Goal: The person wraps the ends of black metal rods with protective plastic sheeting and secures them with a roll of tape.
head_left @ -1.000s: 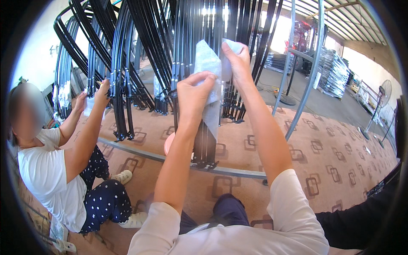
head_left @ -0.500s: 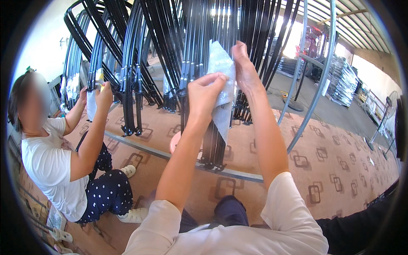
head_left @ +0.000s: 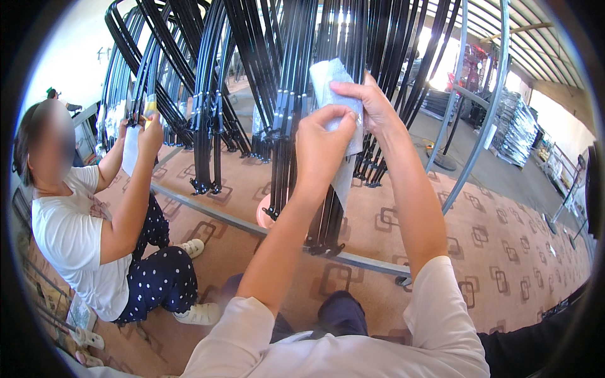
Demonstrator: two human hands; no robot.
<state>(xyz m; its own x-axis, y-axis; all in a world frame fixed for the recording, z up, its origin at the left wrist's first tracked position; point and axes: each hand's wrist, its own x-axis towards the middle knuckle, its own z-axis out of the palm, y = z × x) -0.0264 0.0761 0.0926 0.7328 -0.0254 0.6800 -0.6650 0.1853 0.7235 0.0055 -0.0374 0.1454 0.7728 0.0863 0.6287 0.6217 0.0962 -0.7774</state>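
A whitish translucent sheet of wrapping foam [head_left: 322,74] is wrapped around a bundle of thin black metal tubes [head_left: 324,223] hanging in front of me. My left hand [head_left: 320,142] pinches the sheet's near face between thumb and curled fingers. Higher up on its right, my right hand [head_left: 376,107] grips the sheet and bundle, thumb across the front and the other fingers largely hidden behind. A loose corner of the sheet slants down below my hands. The bundle's lower ends, with small black fittings, stick out beneath it.
More black tube frames [head_left: 205,113] hang in rows to the left. On that side a seated person [head_left: 82,220] handles a white sheet [head_left: 131,151] on another bundle. A grey rack rail [head_left: 239,223] crosses below, and its post [head_left: 495,101] rises right. Wrapped stacks [head_left: 513,129] stand farther back.
My right hand has come round from behind the bundle's right edge, its thumb now pressing on the front of the sheet. The sheet's top is folded over, and my left hand has shifted slightly right.
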